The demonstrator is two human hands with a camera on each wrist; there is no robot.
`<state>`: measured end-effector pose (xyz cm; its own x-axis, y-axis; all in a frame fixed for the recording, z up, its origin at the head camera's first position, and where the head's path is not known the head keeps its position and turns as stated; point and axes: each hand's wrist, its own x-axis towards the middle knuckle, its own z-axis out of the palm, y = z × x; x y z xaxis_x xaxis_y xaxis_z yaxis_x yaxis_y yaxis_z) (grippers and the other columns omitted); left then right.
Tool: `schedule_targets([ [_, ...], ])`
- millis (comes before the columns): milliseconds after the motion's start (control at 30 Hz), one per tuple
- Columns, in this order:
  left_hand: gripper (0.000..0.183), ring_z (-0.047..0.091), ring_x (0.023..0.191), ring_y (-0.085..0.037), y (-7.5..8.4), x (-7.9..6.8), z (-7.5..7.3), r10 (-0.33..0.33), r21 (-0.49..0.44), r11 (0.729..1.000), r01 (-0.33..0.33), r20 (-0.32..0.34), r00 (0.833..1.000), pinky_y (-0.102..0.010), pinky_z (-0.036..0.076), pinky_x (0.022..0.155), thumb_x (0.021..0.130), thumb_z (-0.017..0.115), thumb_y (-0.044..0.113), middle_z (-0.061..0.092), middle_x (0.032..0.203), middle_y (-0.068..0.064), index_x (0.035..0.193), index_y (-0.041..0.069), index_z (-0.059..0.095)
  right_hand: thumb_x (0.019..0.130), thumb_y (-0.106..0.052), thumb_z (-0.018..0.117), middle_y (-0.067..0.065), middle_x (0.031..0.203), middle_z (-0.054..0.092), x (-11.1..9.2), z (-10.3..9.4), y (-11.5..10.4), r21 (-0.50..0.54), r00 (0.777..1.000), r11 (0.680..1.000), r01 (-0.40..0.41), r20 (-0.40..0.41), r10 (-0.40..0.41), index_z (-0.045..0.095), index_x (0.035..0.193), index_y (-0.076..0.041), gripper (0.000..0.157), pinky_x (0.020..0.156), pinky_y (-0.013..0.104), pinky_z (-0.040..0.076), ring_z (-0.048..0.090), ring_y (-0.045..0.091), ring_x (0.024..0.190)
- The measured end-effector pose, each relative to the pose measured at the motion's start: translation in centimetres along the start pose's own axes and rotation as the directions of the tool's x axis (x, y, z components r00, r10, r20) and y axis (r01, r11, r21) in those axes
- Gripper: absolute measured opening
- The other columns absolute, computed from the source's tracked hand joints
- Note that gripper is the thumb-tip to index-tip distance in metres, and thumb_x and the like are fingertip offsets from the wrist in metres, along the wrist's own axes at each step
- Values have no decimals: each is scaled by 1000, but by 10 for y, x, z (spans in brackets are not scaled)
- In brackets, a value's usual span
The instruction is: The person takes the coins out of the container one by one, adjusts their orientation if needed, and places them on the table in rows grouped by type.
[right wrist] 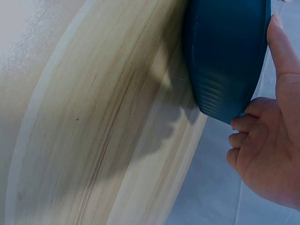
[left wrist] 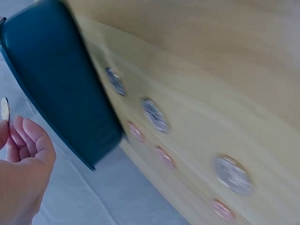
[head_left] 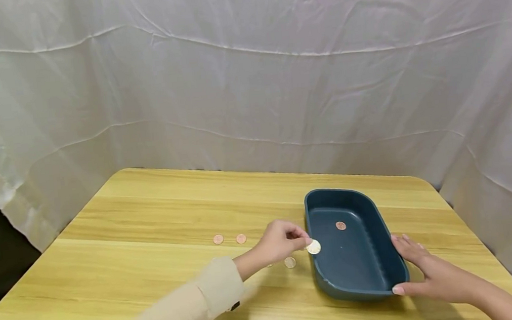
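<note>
My left hand [head_left: 281, 243] pinches a pale, silvery coin [head_left: 314, 247] between thumb and fingers, at the left rim of a dark blue, rounded container [head_left: 358, 293]. In the left wrist view the coin [left wrist: 5, 109] is turned nearly edge-on. Inside the container lies a copper coin [head_left: 341, 225]. My right hand [head_left: 430, 269] rests against the container's right side. Its thumb touches the rim by the near right corner, with the fingers spread along the outer wall. In the right wrist view that hand [right wrist: 269, 140] is beside the container [right wrist: 225, 56].
Two copper coins [head_left: 218, 239] lie on the wooden table [head_left: 124, 273], left of the container. A silvery coin [head_left: 290, 262] lies below my left hand. Several coins, copper and silver [left wrist: 233, 174], show blurred in the left wrist view. A pale curtain [head_left: 250, 99] hangs behind the table.
</note>
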<state>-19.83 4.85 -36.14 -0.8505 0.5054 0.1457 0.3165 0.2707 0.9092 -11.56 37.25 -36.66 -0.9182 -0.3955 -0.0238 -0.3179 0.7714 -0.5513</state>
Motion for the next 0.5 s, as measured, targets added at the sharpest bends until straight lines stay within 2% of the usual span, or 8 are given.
schedule_targets([
  [67,10,54,57,-5,-6,-5,-8,-13,-4,1000,13,-14,1000,-16,46,54,79,66,8,66,72,-13,77,-1,69,78,-25,68,35,143,14,0,0,0,-25,1000,1000,16,-1,-16,12,142,3,90,97,2,-15,-15,-30,113],
  [100,11,55,58,-6,-9,-7,-12,-23,-10,1000,23,-22,999,-17,47,55,79,66,9,67,73,-13,77,-1,68,78,-25,68,35,143,14,0,0,0,-41,1000,999,24,-4,-24,12,142,4,90,85,-5,-15,-15,-29,114],
  [200,13,56,61,-7,-16,-17,-26,-51,-11,999,51,-35,998,-19,48,56,81,66,11,67,76,-13,79,-1,68,78,-25,68,34,143,13,1,0,0,-31,1000,999,23,0,-23,12,142,4,90,87,-3,-17,-16,-29,114],
  [267,13,56,63,-7,-21,-24,-35,-73,-11,997,73,-43,996,-20,49,57,81,65,12,67,78,-13,80,0,68,79,-24,68,34,144,12,1,0,0,-1,1000,1000,12,4,-12,11,143,2,90,105,18,-18,-15,-28,114],
  [300,14,56,63,-8,-24,-28,-40,-82,-11,997,82,-46,996,-21,49,58,82,64,13,67,79,-12,81,-1,67,79,-24,68,33,144,11,1,-1,0,16,1000,1000,8,5,-8,11,143,2,90,108,32,-16,-15,-27,114],
  [333,14,56,64,-9,-26,-32,-44,-91,-10,996,90,-47,995,-23,50,59,82,64,13,66,80,-12,81,-1,67,79,-24,68,33,145,10,1,-1,1,30,1000,1000,2,9,-2,10,143,1,90,108,36,-17,-15,-26,115],
  [433,14,58,67,-14,-35,-42,-57,-106,-13,994,105,-61,993,-28,52,62,83,63,11,66,80,-15,83,-3,66,79,-24,68,33,145,11,0,-1,1,7,1000,1000,6,9,-6,10,143,0,90,108,31,-17,-15,-24,117],
  [500,14,59,67,-16,-40,-48,-65,-119,-8,993,119,-76,990,-30,53,62,83,63,10,65,81,-16,84,-4,66,78,-26,68,33,144,14,0,-2,1,-41,1000,999,26,2,-26,12,143,2,90,96,4,-18,-16,-24,117],
])
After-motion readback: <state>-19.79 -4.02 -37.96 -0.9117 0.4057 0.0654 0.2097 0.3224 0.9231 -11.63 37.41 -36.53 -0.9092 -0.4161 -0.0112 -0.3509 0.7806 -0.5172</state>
